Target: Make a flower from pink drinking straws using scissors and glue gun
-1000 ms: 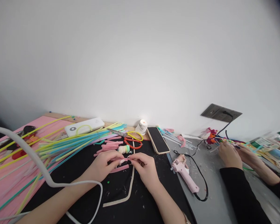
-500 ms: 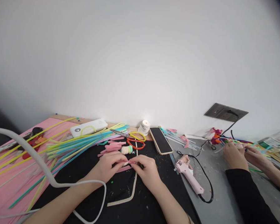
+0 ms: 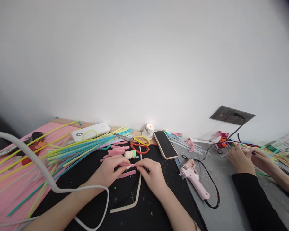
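My left hand and my right hand meet over the black mat, fingertips pinched on the two ends of a short pink pipe cleaner. Most of that piece is hidden by the fingers. Just below them, a pink strip lies on the mat. Behind my left hand is a pile of cut pink pipe cleaners, with a small cream and green coiled piece beside it. Scissors with yellow and red handles rest farther back.
Long coloured pipe cleaners and a white power bank lie left. A white cable crosses my left forearm. A phone, a small white cup and a pink glue gun are right, near another person's hands.
My fingertips have drawn slightly apart, and more of the pink pipe cleaner shows between them. The pink strip on the mat is more exposed. The other person's hands have shifted slightly.
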Motion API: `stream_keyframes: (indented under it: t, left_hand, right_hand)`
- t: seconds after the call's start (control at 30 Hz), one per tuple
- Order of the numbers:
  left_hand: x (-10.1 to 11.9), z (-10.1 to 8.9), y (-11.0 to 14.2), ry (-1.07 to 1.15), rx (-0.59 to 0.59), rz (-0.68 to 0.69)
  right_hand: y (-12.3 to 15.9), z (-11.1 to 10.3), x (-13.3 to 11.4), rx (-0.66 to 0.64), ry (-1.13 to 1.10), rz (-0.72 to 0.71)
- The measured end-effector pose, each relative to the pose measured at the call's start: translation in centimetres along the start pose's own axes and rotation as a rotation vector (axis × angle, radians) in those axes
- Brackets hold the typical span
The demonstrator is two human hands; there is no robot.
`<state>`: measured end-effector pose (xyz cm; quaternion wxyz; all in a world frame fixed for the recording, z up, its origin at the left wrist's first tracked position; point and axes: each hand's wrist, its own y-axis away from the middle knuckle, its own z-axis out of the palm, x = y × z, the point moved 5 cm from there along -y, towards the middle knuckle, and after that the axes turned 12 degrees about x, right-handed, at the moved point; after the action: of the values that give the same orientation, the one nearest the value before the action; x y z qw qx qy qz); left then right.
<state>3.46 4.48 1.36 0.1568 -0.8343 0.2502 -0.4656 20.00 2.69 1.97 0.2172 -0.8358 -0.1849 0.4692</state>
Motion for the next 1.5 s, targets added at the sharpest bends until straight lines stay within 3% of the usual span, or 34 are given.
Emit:
stream_keyframes:
  t: [0.57,1.0,1.27,1.5]
  left_hand:
    - [-1.2,-0.5,0.4,-0.174,0.035,0.196]
    - [-0.5,-1.2,0.0,-0.157,0.085,0.114]
    - [-0.9,-1.2,0.1,-0.165,0.06,0.108]
    - [-0.8,-1.4,0.0,-0.177,0.105,0.111]
  right_hand:
    - [-0.2,-0.5,0.5,0.002,0.042,0.046]
    - [-0.5,-1.0,0.5,0.014,0.063,0.057]
    - [-0.5,-0.8,0.6,-0.003,0.065,0.071]
    - [-0.6,-0.9,0.8,0.012,0.059,0.082]
